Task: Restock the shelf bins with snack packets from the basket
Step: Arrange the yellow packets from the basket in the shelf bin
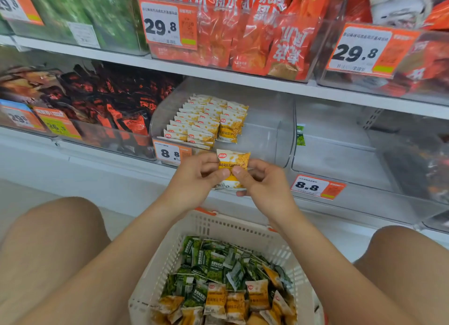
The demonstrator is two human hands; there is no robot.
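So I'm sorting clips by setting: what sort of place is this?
Most likely a shop's snack aisle: white shelves hold clear bins with orange price tags, a basket holds snack packets, and the left hand and right hand hold a yellow packet.

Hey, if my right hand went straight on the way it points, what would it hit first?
Probably the front wall of the clear bin, beyond the yellow packet that the right hand holds with the left hand. Depth is unclear; it might pass over the rim instead.

Basket (218, 227) cut off below, yellow packet (234, 158) partly behind left hand (194, 176) and right hand (264, 181), green bin (97, 21) blurred
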